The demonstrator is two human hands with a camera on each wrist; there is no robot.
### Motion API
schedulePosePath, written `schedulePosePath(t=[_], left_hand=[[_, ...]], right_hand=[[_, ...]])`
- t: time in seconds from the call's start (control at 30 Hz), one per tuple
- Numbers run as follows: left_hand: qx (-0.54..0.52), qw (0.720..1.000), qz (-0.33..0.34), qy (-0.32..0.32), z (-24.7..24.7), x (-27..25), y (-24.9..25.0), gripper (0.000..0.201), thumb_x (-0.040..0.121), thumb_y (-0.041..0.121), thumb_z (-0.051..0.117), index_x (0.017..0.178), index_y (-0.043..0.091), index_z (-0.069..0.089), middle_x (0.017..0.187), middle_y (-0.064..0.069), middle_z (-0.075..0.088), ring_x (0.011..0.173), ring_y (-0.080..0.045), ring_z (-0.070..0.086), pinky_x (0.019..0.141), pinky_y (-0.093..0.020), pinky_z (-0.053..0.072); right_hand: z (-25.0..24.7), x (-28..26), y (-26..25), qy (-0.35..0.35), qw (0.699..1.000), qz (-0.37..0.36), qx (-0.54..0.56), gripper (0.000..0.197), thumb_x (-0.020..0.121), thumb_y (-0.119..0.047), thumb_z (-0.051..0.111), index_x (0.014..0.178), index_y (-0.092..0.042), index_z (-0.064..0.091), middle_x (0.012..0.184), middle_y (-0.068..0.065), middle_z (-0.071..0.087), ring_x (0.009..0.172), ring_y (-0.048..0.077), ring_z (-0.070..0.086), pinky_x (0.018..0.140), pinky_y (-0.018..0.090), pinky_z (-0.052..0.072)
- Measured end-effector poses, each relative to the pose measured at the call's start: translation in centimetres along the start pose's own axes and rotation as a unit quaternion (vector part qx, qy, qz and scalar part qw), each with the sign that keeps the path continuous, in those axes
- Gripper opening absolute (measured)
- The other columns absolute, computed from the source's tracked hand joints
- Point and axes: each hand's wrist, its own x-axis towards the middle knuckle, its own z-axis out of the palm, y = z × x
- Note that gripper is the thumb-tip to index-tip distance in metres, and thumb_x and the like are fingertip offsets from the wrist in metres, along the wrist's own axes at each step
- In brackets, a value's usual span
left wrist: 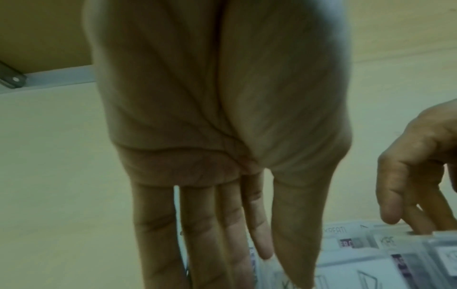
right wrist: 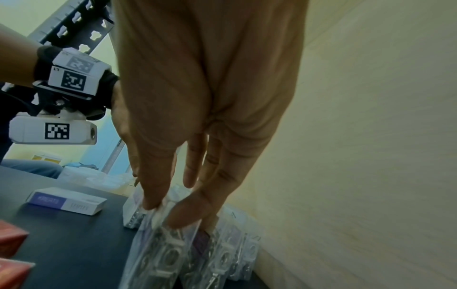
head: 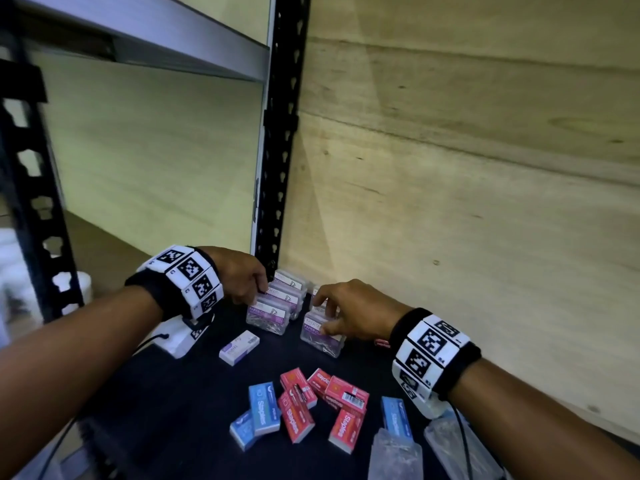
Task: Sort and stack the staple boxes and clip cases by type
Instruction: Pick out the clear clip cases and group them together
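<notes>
Two rows of clear paper clip cases with purple labels stand at the back of the dark shelf. My left hand (head: 261,294) rests straight fingers (left wrist: 202,244) against the left row (head: 273,311). My right hand (head: 320,317) pinches the front clip case (head: 322,337) of the right row between thumb and fingers (right wrist: 183,215); in the right wrist view that case (right wrist: 160,246) sits just under the fingertips. A white and purple staple box (head: 239,347) lies alone. Nearer me lie mixed red staple boxes (head: 296,419) and blue staple boxes (head: 263,408), unsorted.
Another blue staple box (head: 396,419) and two clear cases (head: 394,455) lie at the front right. A plywood wall (head: 450,202) closes the right side, a black slotted upright (head: 277,168) stands in the back corner, and an upper shelf (head: 156,32) hangs overhead.
</notes>
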Motion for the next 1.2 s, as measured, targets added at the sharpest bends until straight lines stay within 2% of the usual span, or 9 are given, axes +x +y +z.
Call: schedulePosePath(t=[0.17, 0.27, 0.4, 0.57, 0.67, 0.77, 0.9, 1.03, 1.2], left_hand=[[0.049, 0.997, -0.046, 0.040, 0.1, -2.4, 1.2, 0.024, 0.091, 0.031, 0.068, 0.108, 0.017, 0.058, 0.096, -0.007, 0.072, 0.074, -0.015, 0.061, 0.065, -0.024, 0.047], [0.075, 0.995, -0.065, 0.003, 1.0, -3.7, 1.9, 0.032, 0.090, 0.040, 0.067, 0.102, 0.011, 0.069, 0.073, 0.003, 0.069, 0.066, -0.013, 0.062, 0.069, -0.026, 0.049], [0.098, 0.987, -0.097, -0.081, 2.9, -4.4, 2.6, 0.041, 0.087, 0.053, 0.064, 0.088, 0.012, 0.069, 0.080, 0.001, 0.068, 0.063, -0.013, 0.061, 0.064, -0.022, 0.048], [0.153, 0.982, -0.100, -0.052, 4.1, -5.4, 3.7, 0.040, 0.083, 0.052, 0.070, 0.087, 0.013, 0.063, 0.064, 0.005, 0.057, 0.054, -0.008, 0.050, 0.059, -0.021, 0.042], [0.184, 0.978, -0.091, -0.038, 4.3, -6.3, 4.5, 0.042, 0.087, 0.044, 0.069, 0.108, 0.008, 0.068, 0.069, 0.003, 0.059, 0.070, -0.015, 0.058, 0.074, -0.030, 0.049], [0.192, 0.977, -0.088, -0.031, 4.5, -7.0, 5.1, 0.046, 0.090, 0.041, 0.066, 0.118, 0.004, 0.064, 0.103, -0.008, 0.071, 0.099, -0.025, 0.066, 0.089, -0.032, 0.050], [0.192, 0.977, -0.089, -0.025, 4.9, -6.6, 4.3, 0.027, 0.087, 0.036, 0.068, 0.074, 0.016, 0.055, 0.062, 0.006, 0.051, 0.052, -0.005, 0.046, 0.060, -0.022, 0.043], [0.177, 0.982, -0.065, -0.008, 4.1, -6.8, 4.0, 0.034, 0.082, 0.039, 0.070, 0.103, 0.012, 0.069, 0.061, 0.008, 0.057, 0.053, -0.005, 0.052, 0.055, -0.019, 0.043], [0.110, 0.994, -0.010, 0.017, 3.2, -6.4, 4.9, 0.035, 0.074, 0.041, 0.077, 0.102, 0.023, 0.066, 0.084, 0.003, 0.073, 0.067, -0.013, 0.065, 0.069, -0.025, 0.053]], right_hand=[[-0.4, -0.8, -0.1, 0.035, 0.999, -0.016, -0.007, 0.038, 0.091, -0.033, 0.069, 0.126, -0.021, 0.061, 0.111, -0.002, 0.069, 0.094, 0.016, 0.064, 0.079, 0.027, 0.050], [-0.8, -1.8, -0.3, 0.033, 0.999, -0.019, 0.004, 0.031, 0.092, -0.039, 0.067, 0.118, -0.023, 0.063, 0.105, -0.004, 0.069, 0.089, 0.012, 0.062, 0.076, 0.026, 0.049], [-0.9, -3.2, -0.6, -0.053, 0.998, 0.016, 0.008, 0.030, 0.088, -0.048, 0.068, 0.109, -0.026, 0.066, 0.104, -0.006, 0.069, 0.091, 0.011, 0.063, 0.083, 0.030, 0.052], [-0.6, -5.4, -1.1, -0.170, 0.984, 0.047, 0.012, 0.045, 0.083, -0.058, 0.069, 0.111, -0.024, 0.067, 0.106, -0.007, 0.069, 0.093, 0.009, 0.062, 0.088, 0.030, 0.050], [-0.2, -6.2, -1.4, -0.189, 0.980, 0.056, 0.009, 0.047, 0.078, -0.056, 0.075, 0.110, -0.022, 0.068, 0.102, -0.008, 0.069, 0.083, 0.007, 0.058, 0.081, 0.028, 0.048], [0.4, -6.4, -1.6, -0.186, 0.981, 0.054, -0.013, 0.045, 0.077, -0.049, 0.079, 0.109, -0.019, 0.069, 0.093, -0.010, 0.064, 0.077, 0.006, 0.055, 0.072, 0.025, 0.045], [0.5, -6.6, -1.4, -0.168, 0.984, 0.058, -0.013, 0.037, 0.080, -0.040, 0.078, 0.109, -0.018, 0.068, 0.090, -0.010, 0.065, 0.082, 0.010, 0.058, 0.077, 0.029, 0.049], [-0.5, -7.1, 0.6, -0.139, 0.986, 0.088, -0.009, 0.023, 0.083, -0.033, 0.075, 0.102, -0.021, 0.073, 0.090, -0.009, 0.073, 0.093, 0.013, 0.066, 0.089, 0.033, 0.051], [-0.4, -6.9, 4.4, -0.097, 0.981, 0.159, -0.059, 0.028, 0.079, -0.034, 0.079, 0.103, -0.024, 0.067, 0.100, -0.003, 0.069, 0.092, 0.017, 0.064, 0.077, 0.029, 0.050]])
